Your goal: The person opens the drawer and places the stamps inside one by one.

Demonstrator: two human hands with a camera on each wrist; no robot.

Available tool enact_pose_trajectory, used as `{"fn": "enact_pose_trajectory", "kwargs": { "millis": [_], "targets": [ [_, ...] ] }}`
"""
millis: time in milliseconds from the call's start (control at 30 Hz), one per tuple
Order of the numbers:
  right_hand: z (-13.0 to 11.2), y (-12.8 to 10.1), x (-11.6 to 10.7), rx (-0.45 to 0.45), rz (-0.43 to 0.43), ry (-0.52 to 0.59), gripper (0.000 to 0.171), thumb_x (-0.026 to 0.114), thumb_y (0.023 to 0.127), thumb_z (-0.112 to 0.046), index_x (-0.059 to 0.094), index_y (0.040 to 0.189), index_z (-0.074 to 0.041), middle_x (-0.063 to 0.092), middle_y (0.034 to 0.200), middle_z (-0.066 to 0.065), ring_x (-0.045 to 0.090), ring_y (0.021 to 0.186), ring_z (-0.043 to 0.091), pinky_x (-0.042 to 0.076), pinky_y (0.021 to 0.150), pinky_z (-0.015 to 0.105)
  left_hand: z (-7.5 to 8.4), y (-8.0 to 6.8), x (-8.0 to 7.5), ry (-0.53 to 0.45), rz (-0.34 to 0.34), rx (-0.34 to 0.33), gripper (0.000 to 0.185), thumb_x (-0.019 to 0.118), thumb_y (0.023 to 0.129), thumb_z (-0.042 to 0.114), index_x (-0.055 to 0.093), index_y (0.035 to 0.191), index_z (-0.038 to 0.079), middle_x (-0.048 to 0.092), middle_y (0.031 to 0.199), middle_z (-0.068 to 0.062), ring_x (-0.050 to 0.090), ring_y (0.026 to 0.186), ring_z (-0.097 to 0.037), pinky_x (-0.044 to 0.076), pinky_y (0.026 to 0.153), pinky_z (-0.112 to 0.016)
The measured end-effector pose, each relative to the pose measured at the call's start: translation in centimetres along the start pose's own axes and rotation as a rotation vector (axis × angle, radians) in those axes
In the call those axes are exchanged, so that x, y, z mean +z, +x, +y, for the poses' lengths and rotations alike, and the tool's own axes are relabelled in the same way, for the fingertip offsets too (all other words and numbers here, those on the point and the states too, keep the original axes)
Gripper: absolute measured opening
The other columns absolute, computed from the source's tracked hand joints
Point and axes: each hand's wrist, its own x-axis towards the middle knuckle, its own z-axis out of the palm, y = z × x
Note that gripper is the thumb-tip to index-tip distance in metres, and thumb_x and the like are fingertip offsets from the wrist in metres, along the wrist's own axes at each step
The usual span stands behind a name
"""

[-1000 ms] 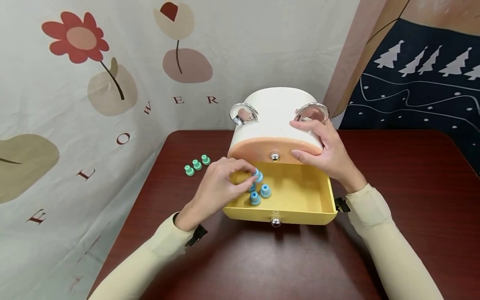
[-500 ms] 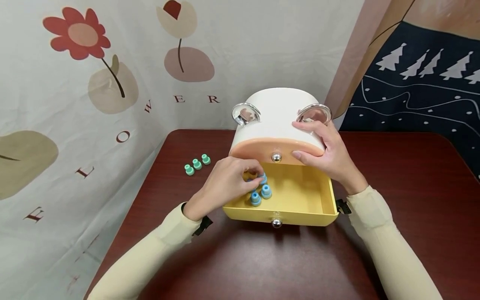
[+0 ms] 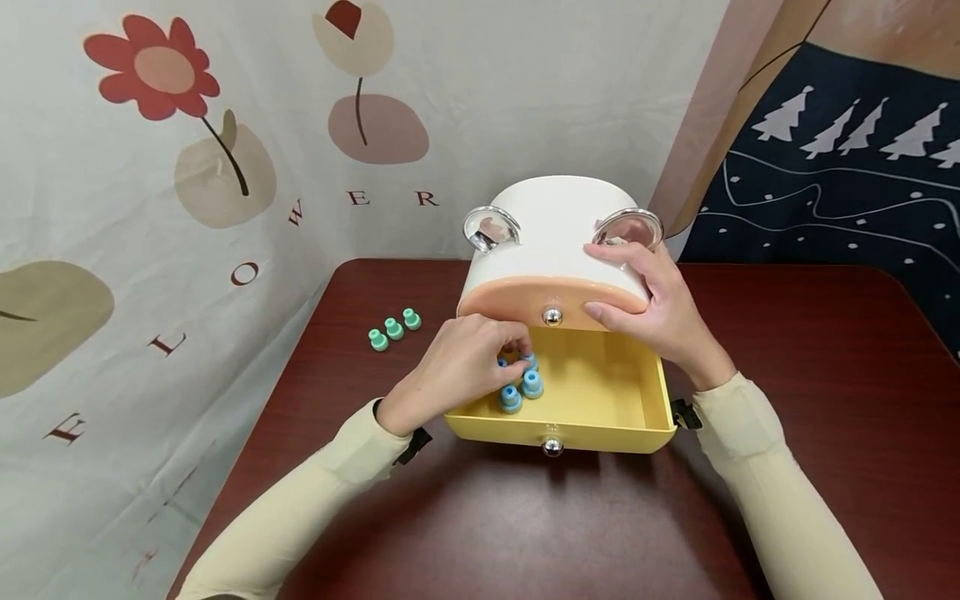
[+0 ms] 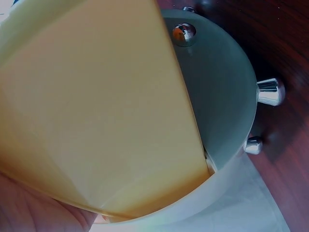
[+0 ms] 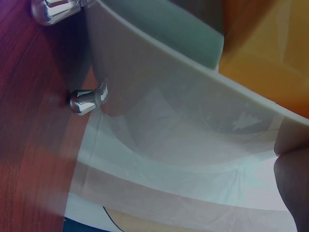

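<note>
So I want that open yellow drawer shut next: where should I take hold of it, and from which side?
Probably the silver knob on the yellow drawer, pinched from the near front: it juts from the front panel's middle with bare table before it.

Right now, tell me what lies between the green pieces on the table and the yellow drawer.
In the head view, only bare dark table and the left hand lie between the green pieces and the yellow drawer; the hand reaches into it among blue pieces.

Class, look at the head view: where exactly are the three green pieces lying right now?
The three green pieces lie in a short row on the dark red table, left of the white drawer box and beyond the left hand.
</note>
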Motion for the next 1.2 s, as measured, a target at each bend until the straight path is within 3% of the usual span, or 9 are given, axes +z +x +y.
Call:
{"fn": "enact_pose_trajectory", "kwargs": {
  "millis": [133,267,367,500,700,833,1000,1133,1200],
  "targets": [
    [0.0,0.1,0.0,0.0,0.0,-0.004,0.066,0.09,0.078,-0.003,0.073,0.141,-0.012,0.057,0.143,0.006,0.046,0.127,0.019,0.042,0.098,0.032,-0.1,-0.1,-0.1,-0.046,-0.009,-0.004,0.015,0.086,0.094,0.021,0.072,0.086,0.023,0.066,0.078,0.015,0.059,0.07,-0.006,0.049,0.058,-0.03],
    [0.0,0.1,0.0,-0.011,0.007,-0.005,0.066,0.092,0.076,-0.002,0.074,0.14,-0.01,0.057,0.144,0.008,0.046,0.13,0.02,0.042,0.102,0.03,-0.2,-0.7,-0.3,-0.148,-0.015,-0.007,0.011,0.085,0.096,0.019,0.075,0.1,0.016,0.075,0.092,0.009,0.071,0.086,-0.01,0.057,0.075,-0.032],
    [0.0,0.0,0.1,-0.008,0.012,-0.01,0.067,0.092,0.076,-0.003,0.074,0.14,-0.01,0.057,0.143,0.008,0.047,0.13,0.02,0.042,0.102,0.03,-0.3,-1.3,-0.6,-0.23,0.019,0.002,0.019,0.085,0.096,0.014,0.075,0.112,0.009,0.079,0.104,0.0,0.076,0.098,-0.017,0.059,0.087,-0.036],
    [0.0,-0.1,0.1,0.003,0.01,-0.019,0.067,0.092,0.076,-0.003,0.074,0.14,-0.011,0.057,0.143,0.006,0.046,0.128,0.018,0.042,0.1,0.03,0.1,-2.6,-0.7,-0.304,0.132,0.037,0.028,0.086,0.094,0.008,0.073,0.118,0.003,0.078,0.111,-0.006,0.075,0.103,-0.024,0.059,0.093,-0.041],
    [0.0,0.1,0.1,-0.011,0.008,0.01,0.07,0.092,0.073,0.002,0.073,0.14,-0.008,0.055,0.146,0.008,0.046,0.132,0.022,0.043,0.103,0.029,1.9,-4.4,-0.4,-0.355,0.403,0.148,0.032,0.086,0.09,0.003,0.073,0.119,0.001,0.075,0.113,-0.009,0.068,0.107,-0.027,0.055,0.098,-0.037],
    [-0.1,0.0,0.1,0.002,0.005,0.002,0.068,0.091,0.077,-0.001,0.073,0.141,-0.01,0.056,0.145,0.005,0.046,0.129,0.02,0.043,0.099,0.03,3.6,-5.5,-0.3,-0.353,0.534,0.215,0.033,0.087,0.086,0.002,0.074,0.116,0.001,0.075,0.112,-0.009,0.066,0.104,-0.027,0.053,0.095,-0.036],
    [-0.1,-0.1,0.1,0.027,0.001,0.002,0.067,0.088,0.079,-0.001,0.072,0.143,-0.013,0.055,0.144,0.003,0.046,0.125,0.019,0.045,0.094,0.031,5.4,-6.9,0.3,-0.324,0.648,0.26,0.027,0.084,0.087,0.003,0.075,0.113,0.002,0.072,0.106,-0.007,0.065,0.096,-0.026,0.052,0.088,-0.034],
    [-0.1,-0.1,0.1,0.028,-0.004,-0.002,0.067,0.088,0.079,-0.002,0.072,0.143,-0.013,0.055,0.145,0.003,0.046,0.126,0.019,0.045,0.095,0.031,6.5,-8.2,2.0,-0.385,0.69,0.243,0.02,0.081,0.091,0.001,0.074,0.11,0.002,0.072,0.092,-0.004,0.066,0.079,-0.019,0.054,0.07,-0.022],
    [-0.2,-0.1,0.0,0.024,-0.005,-0.011,0.067,0.089,0.079,-0.003,0.072,0.144,-0.014,0.056,0.143,0.005,0.045,0.125,0.018,0.045,0.094,0.032,6.9,-8.8,2.9,-0.435,0.686,0.203,0.018,0.081,0.092,0.001,0.074,0.109,0.003,0.073,0.086,-0.001,0.064,0.068,-0.013,0.048,0.059,-0.015]
  ]
}}
